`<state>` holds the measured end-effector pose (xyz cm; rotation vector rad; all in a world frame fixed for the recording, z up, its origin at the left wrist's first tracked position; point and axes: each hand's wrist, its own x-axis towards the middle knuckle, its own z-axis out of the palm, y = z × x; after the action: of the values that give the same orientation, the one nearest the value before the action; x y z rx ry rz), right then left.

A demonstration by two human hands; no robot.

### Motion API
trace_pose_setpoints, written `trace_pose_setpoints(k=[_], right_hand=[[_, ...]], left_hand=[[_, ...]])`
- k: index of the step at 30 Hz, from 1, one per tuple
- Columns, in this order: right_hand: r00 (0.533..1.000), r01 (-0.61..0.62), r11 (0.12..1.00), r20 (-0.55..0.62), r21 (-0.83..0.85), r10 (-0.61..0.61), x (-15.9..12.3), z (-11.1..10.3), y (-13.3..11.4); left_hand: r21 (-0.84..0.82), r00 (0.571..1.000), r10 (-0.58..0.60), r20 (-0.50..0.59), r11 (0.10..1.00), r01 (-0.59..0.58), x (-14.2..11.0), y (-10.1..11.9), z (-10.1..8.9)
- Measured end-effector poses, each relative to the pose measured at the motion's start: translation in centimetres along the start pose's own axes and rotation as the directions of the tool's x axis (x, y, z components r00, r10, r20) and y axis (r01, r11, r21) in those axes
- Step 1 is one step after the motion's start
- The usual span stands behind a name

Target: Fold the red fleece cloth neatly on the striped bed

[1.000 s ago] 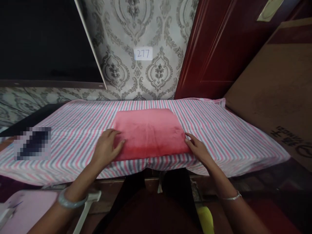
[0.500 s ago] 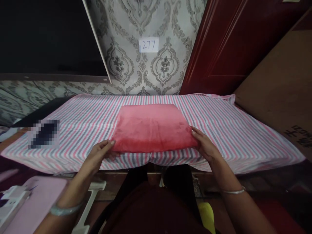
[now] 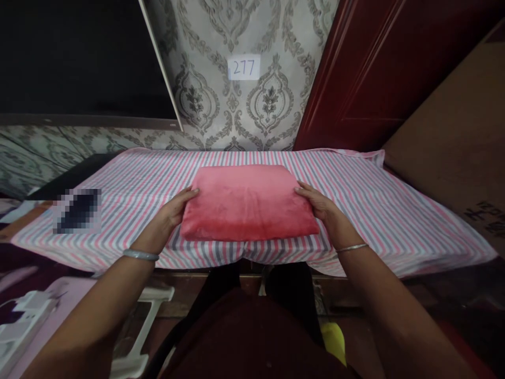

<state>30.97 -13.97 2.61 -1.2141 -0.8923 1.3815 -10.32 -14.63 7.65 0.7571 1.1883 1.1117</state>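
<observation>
A folded pink-red plush cloth (image 3: 248, 202) lies flat near the front middle of the striped tablecloth. Its surface looks soft, and the front fold is a deeper red. At its left side, my left hand (image 3: 177, 208) holds the edge, thumb on top and the other fingers mostly hidden at the side. My right hand (image 3: 317, 202) grips the opposite edge in the same way, thumb over the top. A bracelet circles each wrist.
The pink, grey and white striped tablecloth (image 3: 366, 210) covers the table. A dark screen (image 3: 79, 58) stands back left, a cardboard box (image 3: 453, 137) at right. A white power strip (image 3: 29, 316) is low left. A paper marked 277 (image 3: 243, 67) is on the wall.
Both hands have moved from the front corners of the folded cloth farther back along its sides. The cloth stays in about the same place. The view has shifted slightly.
</observation>
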Motion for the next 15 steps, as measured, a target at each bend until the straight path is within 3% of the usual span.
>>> trace_pose_setpoints(k=[5, 7, 12, 15], right_hand=[[0.981, 0.191, 0.981, -0.044, 0.018, -0.190, 1.4, 0.8, -0.8], [0.967, 0.250, 0.968, -0.058, 0.027, -0.248, 1.8, 1.1, -0.4], [0.989, 0.139, 0.990, -0.046, 0.027, -0.138, 2.3, 1.8, 1.4], [0.987, 0.149, 0.989, -0.068, 0.025, -0.147, 1.7, 1.7, 1.7]], left_hand=[[0.079, 0.968, 0.251, -0.020, 0.965, -0.249, 2.8, 0.5, -0.1], [0.082, 0.954, 0.297, -0.037, 0.952, -0.294, 3.5, 0.4, -0.3], [0.108, 0.992, 0.126, -0.016, 0.987, -0.123, 4.0, -0.4, -0.7], [0.080, 0.992, 0.126, 0.024, 0.989, -0.127, 3.3, -0.6, -1.0]])
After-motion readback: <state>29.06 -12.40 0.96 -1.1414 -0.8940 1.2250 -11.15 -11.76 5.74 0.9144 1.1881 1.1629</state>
